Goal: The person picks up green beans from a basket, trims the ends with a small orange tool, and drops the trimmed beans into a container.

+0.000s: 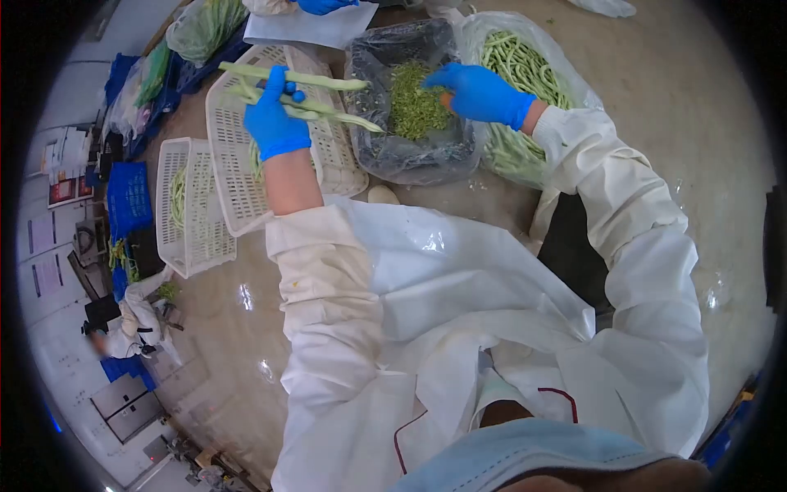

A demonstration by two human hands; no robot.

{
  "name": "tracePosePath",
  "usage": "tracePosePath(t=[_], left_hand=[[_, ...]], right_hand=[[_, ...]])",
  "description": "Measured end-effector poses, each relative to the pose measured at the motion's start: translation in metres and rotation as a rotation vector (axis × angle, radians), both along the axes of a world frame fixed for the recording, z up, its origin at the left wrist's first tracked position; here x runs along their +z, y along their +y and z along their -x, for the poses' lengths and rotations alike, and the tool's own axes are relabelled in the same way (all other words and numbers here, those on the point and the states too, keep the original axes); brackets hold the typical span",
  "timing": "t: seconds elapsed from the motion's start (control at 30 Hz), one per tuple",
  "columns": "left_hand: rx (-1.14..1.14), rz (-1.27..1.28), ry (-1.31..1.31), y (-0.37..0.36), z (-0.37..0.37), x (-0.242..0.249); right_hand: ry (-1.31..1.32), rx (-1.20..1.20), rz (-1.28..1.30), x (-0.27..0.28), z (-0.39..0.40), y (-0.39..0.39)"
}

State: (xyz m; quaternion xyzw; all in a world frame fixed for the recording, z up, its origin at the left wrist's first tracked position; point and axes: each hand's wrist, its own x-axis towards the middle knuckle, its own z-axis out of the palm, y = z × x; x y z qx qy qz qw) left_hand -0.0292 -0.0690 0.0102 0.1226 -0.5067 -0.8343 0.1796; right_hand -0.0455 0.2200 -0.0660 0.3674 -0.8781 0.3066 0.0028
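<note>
My left hand [277, 119], in a blue glove, is closed around several long green beans [340, 83], held crosswise above a white slatted basket [234, 193]. Their ends reach over the edge of a dark tub [414, 168] lined with clear plastic. Chopped green bits [418, 102] lie heaped in this tub. My right hand [488, 94], gloved in blue too, is over the tub's right side with its fingers curled together. A small orange-brown patch shows beneath them; what it is, I cannot make out.
Right of the tub stands a clear bag of long green beans [525, 66]. A second white basket [197, 221] is at the left. Another person's gloved hand [326, 5] shows at the top. Farther left, a person in white [135, 324] is near blue crates [129, 197].
</note>
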Motion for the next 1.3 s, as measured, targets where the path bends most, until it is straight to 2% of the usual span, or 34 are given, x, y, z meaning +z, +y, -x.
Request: tracePosePath(t=[0.13,0.23,0.33,0.43,0.53,0.63,0.73,0.83,0.9,1.0,1.1,1.2,1.23,1.3], left_hand=[[-0.099,-0.018,-0.047,0.03,0.002,-0.007],[-0.169,-0.028,-0.046,0.037,0.002,-0.008],[-0.151,-0.004,-0.058,0.04,0.003,-0.009],[-0.132,0.022,-0.063,0.041,0.003,-0.009],[-0.104,0.042,-0.05,0.045,0.002,-0.011],[-0.115,0.147,-0.103,0.051,0.001,-0.011],[-0.241,0.262,-0.194,0.064,-0.006,-0.01],[-0.445,0.439,-0.241,0.069,-0.016,-0.004],[-0.587,0.6,-0.269,0.068,-0.017,-0.008],[-0.674,0.724,-0.356,0.062,-0.025,-0.006],[-0.533,0.94,-0.378,0.039,-0.024,-0.009],[-0.282,1.149,-0.377,-0.02,-0.017,-0.018],[-0.183,1.23,-0.412,-0.049,-0.012,-0.023],[0.279,1.653,-0.479,-0.097,-0.009,-0.027]], right_hand=[[-0.226,0.045,0.408,0.036,-0.013,-0.019],[-0.179,0.15,0.358,0.032,-0.01,-0.021],[-0.113,0.087,0.282,0.03,-0.016,-0.02],[-0.136,0.189,0.385,0.034,-0.022,-0.019],[-0.092,0.165,0.397,0.04,-0.031,-0.021],[0.186,0.183,0.172,0.036,-0.032,-0.023],[0.31,0.386,-0.077,0.036,-0.04,-0.028],[0.362,0.297,-0.071,0.046,-0.032,-0.021],[0.512,0.095,-0.024,0.035,0.009,0.0],[0.416,-0.333,0.233,0.04,0.055,0.042],[0.364,-0.687,0.331,0.06,0.065,0.066],[0.393,-0.636,0.333,0.06,0.069,0.078],[0.278,-0.601,0.199,0.071,0.059,0.074],[0.284,-0.287,0.24,0.058,0.054,0.067]])
